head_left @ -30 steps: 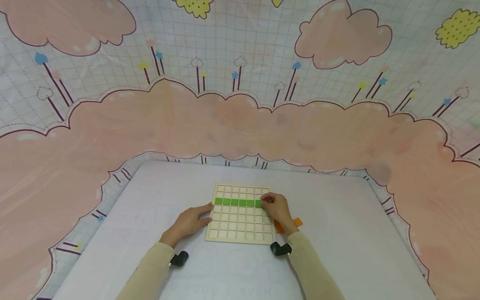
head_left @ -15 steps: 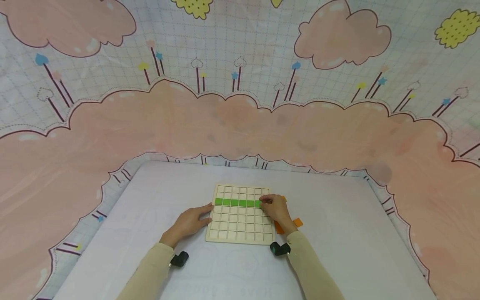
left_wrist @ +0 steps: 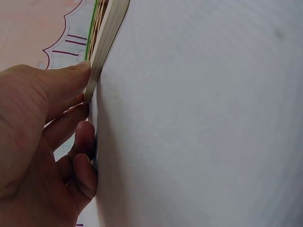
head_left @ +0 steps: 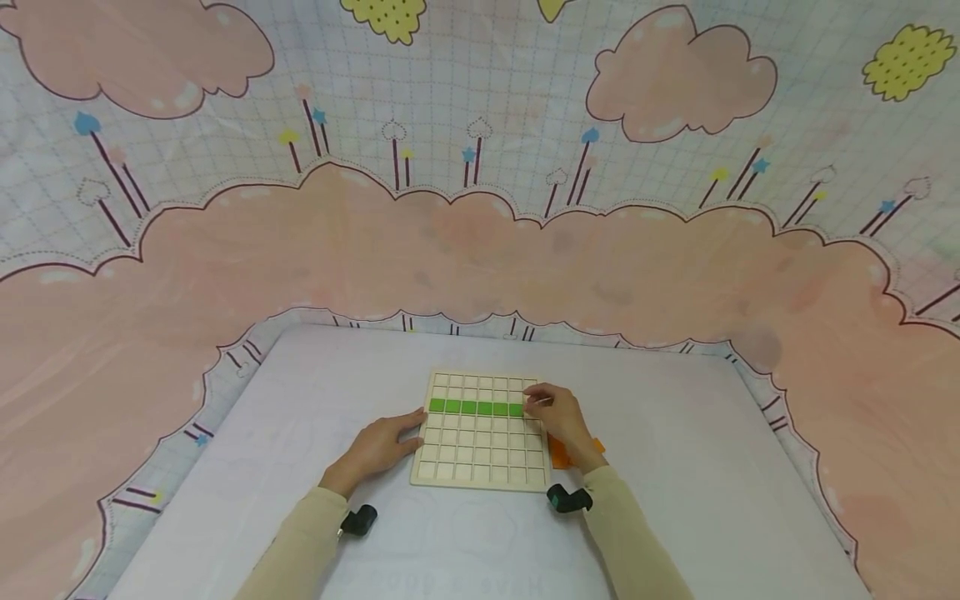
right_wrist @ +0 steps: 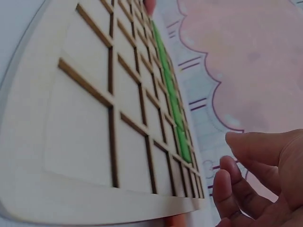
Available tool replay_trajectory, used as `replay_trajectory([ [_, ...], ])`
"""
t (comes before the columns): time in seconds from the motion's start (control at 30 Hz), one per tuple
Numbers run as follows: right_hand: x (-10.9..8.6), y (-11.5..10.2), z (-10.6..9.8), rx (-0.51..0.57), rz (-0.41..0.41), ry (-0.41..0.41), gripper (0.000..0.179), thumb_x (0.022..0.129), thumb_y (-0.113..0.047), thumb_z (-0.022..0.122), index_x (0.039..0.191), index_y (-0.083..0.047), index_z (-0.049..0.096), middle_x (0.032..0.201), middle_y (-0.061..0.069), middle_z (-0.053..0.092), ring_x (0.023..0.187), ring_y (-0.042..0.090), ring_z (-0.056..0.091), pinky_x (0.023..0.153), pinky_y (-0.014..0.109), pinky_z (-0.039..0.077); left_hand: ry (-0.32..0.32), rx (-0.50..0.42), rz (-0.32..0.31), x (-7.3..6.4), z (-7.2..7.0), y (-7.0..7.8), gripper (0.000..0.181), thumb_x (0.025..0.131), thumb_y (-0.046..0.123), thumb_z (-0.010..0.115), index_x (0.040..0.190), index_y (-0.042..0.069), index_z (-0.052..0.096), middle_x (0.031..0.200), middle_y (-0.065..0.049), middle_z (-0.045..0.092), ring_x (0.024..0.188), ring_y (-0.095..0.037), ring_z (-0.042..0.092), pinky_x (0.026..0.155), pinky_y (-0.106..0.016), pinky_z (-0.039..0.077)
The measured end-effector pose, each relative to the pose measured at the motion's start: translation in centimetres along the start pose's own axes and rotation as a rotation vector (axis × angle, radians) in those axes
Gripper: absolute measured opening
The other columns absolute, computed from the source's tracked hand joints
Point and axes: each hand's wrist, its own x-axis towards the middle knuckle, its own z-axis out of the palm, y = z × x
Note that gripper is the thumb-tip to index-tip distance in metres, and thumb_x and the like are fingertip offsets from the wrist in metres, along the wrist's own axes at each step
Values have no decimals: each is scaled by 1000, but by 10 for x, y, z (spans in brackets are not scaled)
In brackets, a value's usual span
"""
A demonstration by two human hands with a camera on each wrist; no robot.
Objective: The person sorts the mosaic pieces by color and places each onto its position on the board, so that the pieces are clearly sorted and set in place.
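A pale wooden grid board (head_left: 473, 476) lies flat on the table, with a row of several green square tiles (head_left: 468, 407) set into its cells. My left hand (head_left: 377, 443) touches the board's left side, thumb and forefinger spread along the edge. In the left wrist view its thumb (left_wrist: 71, 78) meets the board's rim while other fingertips rest on the table. Over the right side of the board, at the end of the green row, is my right hand (head_left: 561, 417). Its loosely bent fingers stand apart from the tiles in the right wrist view, with nothing between them.
Orange pieces (head_left: 559, 454) lie beside the board's right edge, partly hidden under the right wrist. The white table (head_left: 360, 358) backs onto a cloth printed with pink clouds (head_left: 690, 75). A black wrist device (head_left: 568, 499) sits at the right cuff.
My right fingers have come off the last green tile and parted, the hand shifting slightly right. That tile now lies in its cell at the row's end. My left hand stays put.
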Motion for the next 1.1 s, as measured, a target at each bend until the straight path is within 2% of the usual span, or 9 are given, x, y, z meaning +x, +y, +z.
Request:
replay_trajectory([
  [0.17,-7,-10,-8,19,-5,-5,22,89,-14,72,111,-11,71,102,7,68,92,21,61,79,30,54,2,8,9,-1,0,0,51,94,26,66,142,17,53,151,2,48,140,-33,45,114,-54,38],
  [0.4,-17,-20,-20,-8,-18,-6,27,89,-17,72,115,-11,70,109,7,68,99,23,61,87,35,56,6,9,16,1,2,-2,52,94,27,66,143,16,53,151,3,48,139,-32,46,114,-53,39],
  [0.7,-24,-14,-37,-42,-42,2,29,91,-17,70,119,-10,69,113,8,68,104,25,60,85,32,57,3,28,16,1,1,-3,52,94,28,66,143,17,53,151,2,48,138,-34,47,112,-54,39],
  [1.1,-24,5,-58,-79,-44,48,26,91,-15,69,116,-9,69,112,11,70,104,26,62,93,42,54,0,28,14,3,2,-4,52,94,28,65,143,17,52,152,2,47,138,-34,47,113,-54,39],
])
